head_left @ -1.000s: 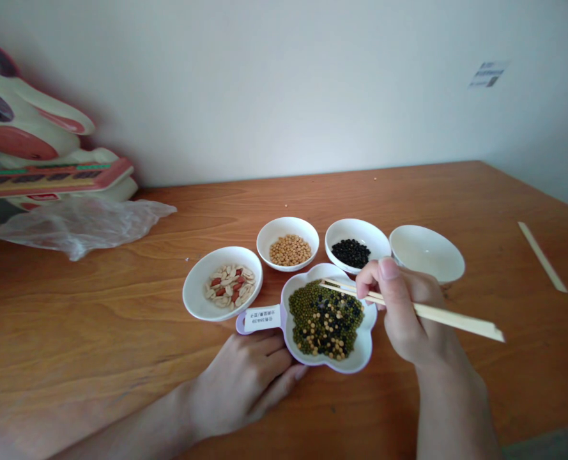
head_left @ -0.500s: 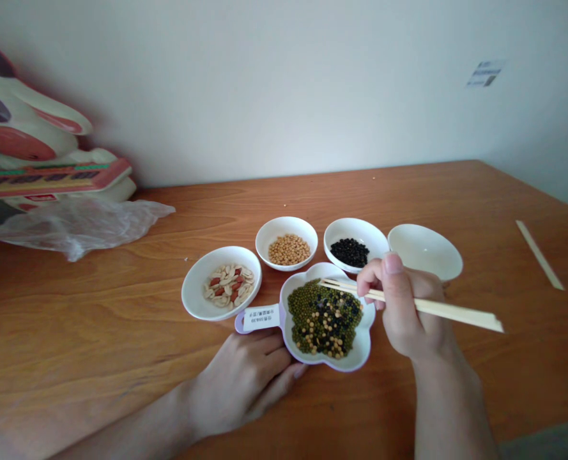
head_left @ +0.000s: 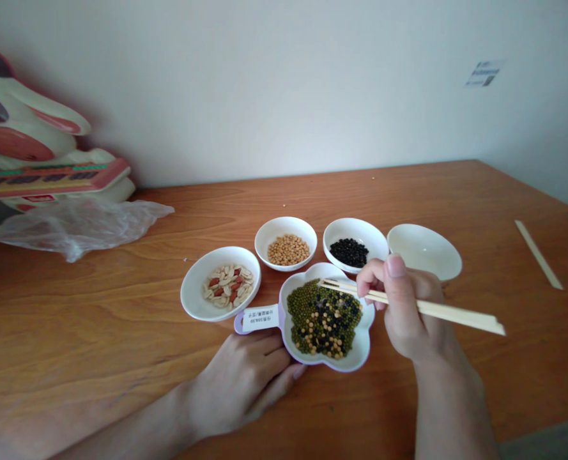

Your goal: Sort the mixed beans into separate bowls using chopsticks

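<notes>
My right hand (head_left: pixel 408 306) is closed around a pair of pale wooden chopsticks (head_left: pixel 449 313). Their tips lie close together over the far part of a white, purple-rimmed flower-shaped dish (head_left: pixel 365 348). Inside are green mung beans (head_left: pixel 300 303) mixed with black beans and yellow soybeans; whether the tips pinch a bean is too small to tell. At the dish's near left side, my left hand (head_left: pixel 248 383) rests on the table with its fingers curled against the dish, below the labelled handle (head_left: pixel 259 317). Some of its fingertips are hidden.
Behind the dish stand bowls of soybeans (head_left: pixel 288 249) and black beans (head_left: pixel 349 253), and a white bowl (head_left: pixel 425 249) partly behind my right hand. One with peanuts and pale seeds (head_left: pixel 229 286) sits left. A wooden strip (head_left: pixel 538 254) lies right; a plastic bag (head_left: pixel 82 223) and toy keyboard (head_left: pixel 48 179) left.
The chopsticks have shifted very slightly, their tips staying over the same far part of the dish. My left hand and the bowls keep their places.
</notes>
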The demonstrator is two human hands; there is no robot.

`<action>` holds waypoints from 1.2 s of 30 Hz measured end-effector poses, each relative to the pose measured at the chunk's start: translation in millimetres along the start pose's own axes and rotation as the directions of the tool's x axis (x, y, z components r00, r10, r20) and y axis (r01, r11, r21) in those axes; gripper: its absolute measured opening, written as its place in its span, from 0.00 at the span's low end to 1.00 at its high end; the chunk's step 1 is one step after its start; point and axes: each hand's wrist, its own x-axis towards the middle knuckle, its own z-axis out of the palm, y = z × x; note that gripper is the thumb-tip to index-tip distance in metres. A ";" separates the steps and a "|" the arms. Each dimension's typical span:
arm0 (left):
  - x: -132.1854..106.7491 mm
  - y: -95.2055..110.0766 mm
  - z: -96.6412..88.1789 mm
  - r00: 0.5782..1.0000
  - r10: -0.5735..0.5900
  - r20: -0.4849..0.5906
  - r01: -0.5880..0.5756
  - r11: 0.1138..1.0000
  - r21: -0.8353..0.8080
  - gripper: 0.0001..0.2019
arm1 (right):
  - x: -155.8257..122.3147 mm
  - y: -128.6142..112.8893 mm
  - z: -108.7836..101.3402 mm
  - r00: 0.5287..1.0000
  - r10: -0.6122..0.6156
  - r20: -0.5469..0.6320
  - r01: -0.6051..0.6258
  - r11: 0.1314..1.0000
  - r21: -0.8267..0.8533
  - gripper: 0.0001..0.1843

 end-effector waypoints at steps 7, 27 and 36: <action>0.7 0.7 -2.0 1.000 0.007 -0.014 -0.007 1.000 0.008 0.11 | -0.2 0.2 1.5 0.999 -0.008 -0.036 0.008 1.000 0.005 0.36; -1.5 -0.3 0.0 1.000 -0.013 0.011 0.014 1.000 -0.023 0.11 | -0.7 1.6 3.1 1.000 0.010 -0.019 -0.010 1.000 0.009 0.37; -1.0 -1.3 0.5 1.000 -0.021 0.022 0.021 0.999 -0.027 0.12 | -1.3 2.1 3.9 1.000 -0.011 -0.022 0.011 1.000 -0.005 0.36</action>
